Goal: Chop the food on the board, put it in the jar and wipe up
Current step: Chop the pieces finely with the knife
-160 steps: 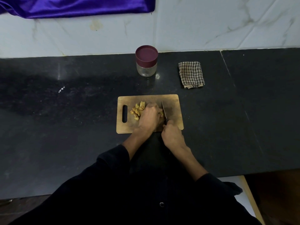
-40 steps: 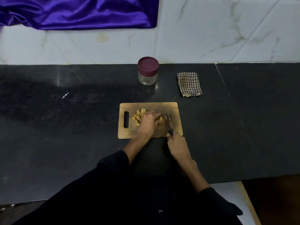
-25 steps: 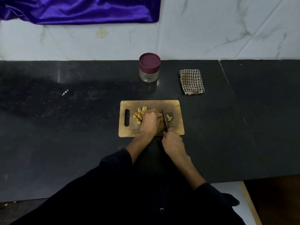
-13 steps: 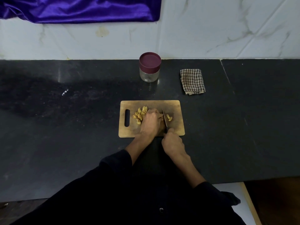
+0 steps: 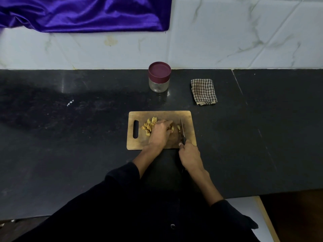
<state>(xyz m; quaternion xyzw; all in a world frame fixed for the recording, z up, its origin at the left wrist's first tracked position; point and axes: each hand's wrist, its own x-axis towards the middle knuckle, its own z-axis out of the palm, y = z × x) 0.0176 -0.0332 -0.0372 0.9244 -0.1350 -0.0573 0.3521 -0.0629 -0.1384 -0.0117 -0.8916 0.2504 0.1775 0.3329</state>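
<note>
While the black counter (image 5: pixel 70 154) stretched across the whole view beneath a pale marble wall (image 5: pixel 227 41) hung with a purple cloth (image 5: pixel 83 13), the work itself sat on a wooden chopping board (image 5: pixel 187 117) near its front edge. Behind the board stood the jar (image 5: pixel 159 77), its maroon lid on, and to the right of that, well apart from the board, lay a folded checked rag (image 5: pixel 203 91).

On the board the left hand (image 5: pixel 160 132) rested over the yellowish food (image 5: pixel 149 126), fingers curled down to hold pieces in place, with a loose heap showing to its left and a few bits between its fingertips and the blade. The right hand (image 5: pixel 189 154) gripped the handle of a knife (image 5: pixel 182 129), whose blade pointed away from the person and stood just right of the left fingertips.

Judging by this, chopping was the step in hand, with filling the jar and wiping not yet begun. The next cut seemed to call for keeping the blade clear of the steadying fingertips; later, the lid would need to come off before any food went in.
</note>
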